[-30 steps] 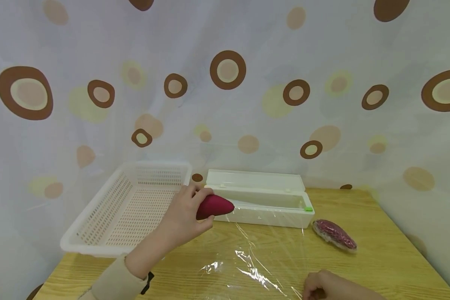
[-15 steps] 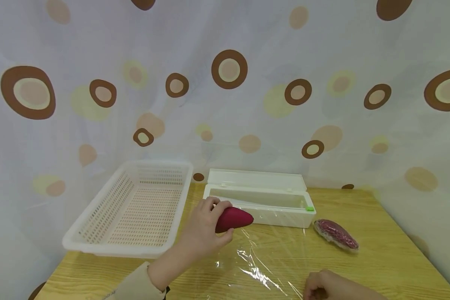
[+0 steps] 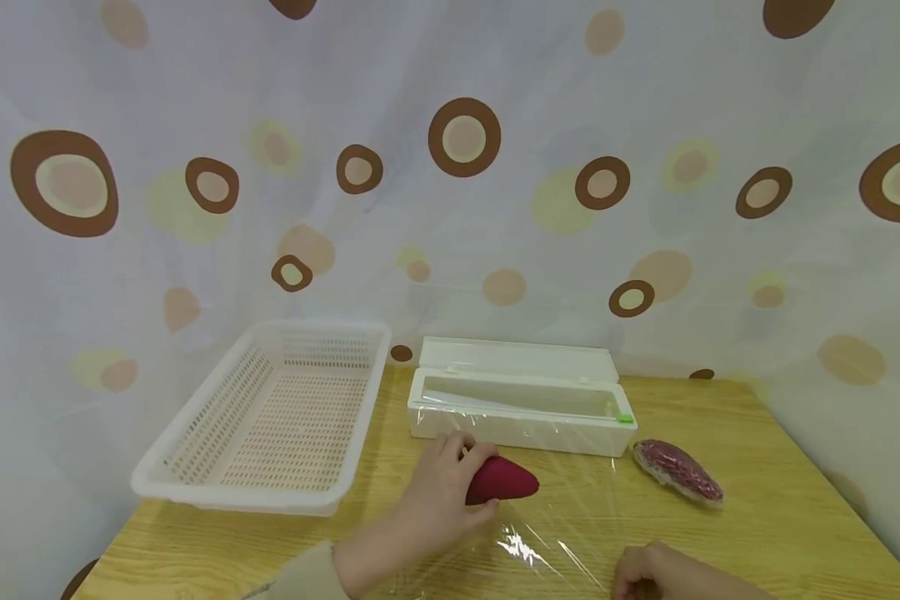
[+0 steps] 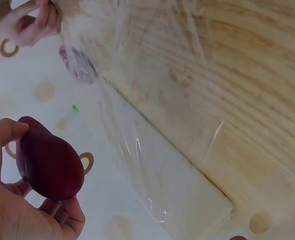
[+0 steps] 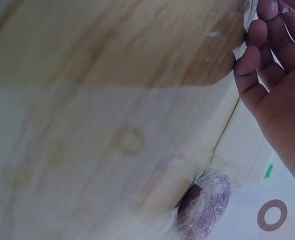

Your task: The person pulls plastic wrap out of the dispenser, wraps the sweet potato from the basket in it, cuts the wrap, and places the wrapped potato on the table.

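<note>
**Sweet potato over the stretched film**

My left hand (image 3: 438, 500) has its grip wrapped round a bare purple sweet potato (image 3: 501, 482), thumb on one side and fingers curled under the other, with the pointed end sticking out free. I hold it by the blunt end so the rest of it can meet the sheet of cling film (image 3: 547, 517) without my fingers getting in the way. It sits low over the near part of the film, just in front of the open white film dispenser box (image 3: 521, 408); I cannot tell whether it touches the film yet.

My right hand (image 3: 645, 571) is at the near edge of the tabletop (image 3: 780, 517), fingers curled onto the film's front edge, pinching it to keep the sheet taut and flat from the box towards me.

An already wrapped sweet potato (image 3: 677, 472) lies to the right, well apart from my hands, clear of the sheet's right edge. The white perforated basket (image 3: 262, 417) stands to the left, its near rim close to my left wrist. Between the box's front wall and my right hand the film lies open, and that is the room I have; the tabletop's right edge is not far beyond the wrapped one.
</note>
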Tool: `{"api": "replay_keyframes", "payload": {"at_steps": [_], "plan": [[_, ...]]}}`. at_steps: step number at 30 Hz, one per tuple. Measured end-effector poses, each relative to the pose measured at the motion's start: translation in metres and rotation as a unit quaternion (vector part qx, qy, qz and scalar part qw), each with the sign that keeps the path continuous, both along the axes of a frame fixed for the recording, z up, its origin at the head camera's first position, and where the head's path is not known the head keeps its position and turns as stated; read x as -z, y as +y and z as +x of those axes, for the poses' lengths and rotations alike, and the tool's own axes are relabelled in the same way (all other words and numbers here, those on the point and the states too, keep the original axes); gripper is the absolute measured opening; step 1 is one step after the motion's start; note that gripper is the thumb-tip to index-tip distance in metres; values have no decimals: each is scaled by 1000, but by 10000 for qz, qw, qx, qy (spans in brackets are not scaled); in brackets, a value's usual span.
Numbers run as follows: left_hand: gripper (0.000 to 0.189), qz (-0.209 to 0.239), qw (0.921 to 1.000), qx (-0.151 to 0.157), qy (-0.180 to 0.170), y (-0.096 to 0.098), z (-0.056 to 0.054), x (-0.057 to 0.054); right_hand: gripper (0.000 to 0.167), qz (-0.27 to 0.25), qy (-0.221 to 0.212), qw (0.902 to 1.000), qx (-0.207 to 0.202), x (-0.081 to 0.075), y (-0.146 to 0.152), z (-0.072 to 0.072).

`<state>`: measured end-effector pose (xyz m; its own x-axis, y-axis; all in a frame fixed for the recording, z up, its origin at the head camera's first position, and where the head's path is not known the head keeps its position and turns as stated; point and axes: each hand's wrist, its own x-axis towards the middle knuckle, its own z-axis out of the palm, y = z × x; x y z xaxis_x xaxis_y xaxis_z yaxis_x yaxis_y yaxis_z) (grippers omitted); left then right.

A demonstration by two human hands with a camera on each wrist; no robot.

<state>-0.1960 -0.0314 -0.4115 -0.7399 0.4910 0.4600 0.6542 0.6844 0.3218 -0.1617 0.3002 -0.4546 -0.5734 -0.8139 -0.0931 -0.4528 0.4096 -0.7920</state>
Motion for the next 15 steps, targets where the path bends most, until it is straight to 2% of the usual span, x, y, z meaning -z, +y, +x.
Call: {"api": "replay_keyframes", "payload": {"at_steps": [8, 15], "plan": [[51, -365, 9982, 111, -464, 10, 5, 15, 4, 149, -11, 9999, 61, -2, 0, 1], [51, -797, 9950, 424, -433, 16, 3, 29, 4, 276, -37, 9996, 106, -4, -2, 1]]}}
